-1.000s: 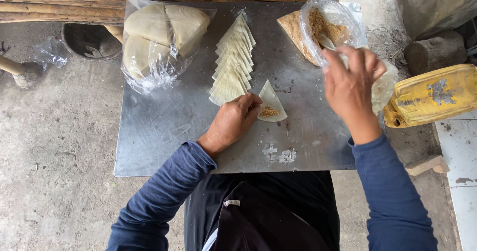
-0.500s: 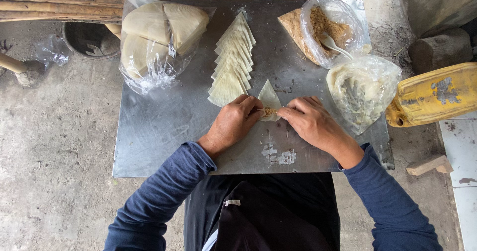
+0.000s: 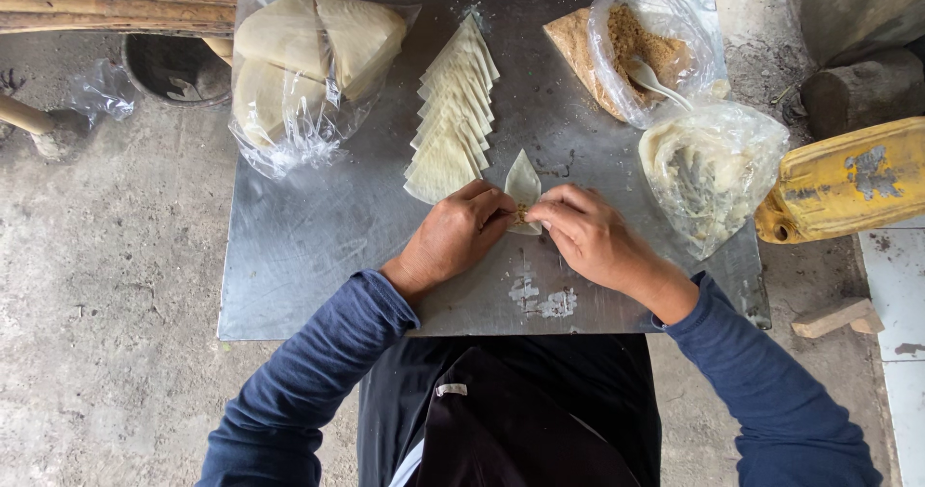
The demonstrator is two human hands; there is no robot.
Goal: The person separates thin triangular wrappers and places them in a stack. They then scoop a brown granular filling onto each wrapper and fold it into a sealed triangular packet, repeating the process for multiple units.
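1. Right now both hands meet over one triangular dough wrapper (image 3: 523, 181) lying near the middle of the metal tray (image 3: 318, 256), its point aimed away from the person; a dab of brown filling shows at its near edge, between the fingertips.
2. Left hand (image 3: 453, 238): fingers curled in, thumb and forefinger pinched onto the wrapper's near left corner, so it is closed on the dough rather than loose.
3. Right hand (image 3: 583, 232): likewise nipped onto the near right corner, fingers bent, knuckles up. The two pinches seem set to draw the edges together over the filling.
4. Just beside the left hand, a fanned row of cut wrappers (image 3: 453, 111) runs up the tray, each overlapping the next, easy to peel off singly.
5. Farther left sits a clear bag of uncut dough sheets (image 3: 303, 58), probably bagged against drying.
6. At the far right corner, an open bag of brown filling (image 3: 646, 49) holds a spoon (image 3: 655, 82); a second, crumpled bag (image 3: 708, 174) lies below it.
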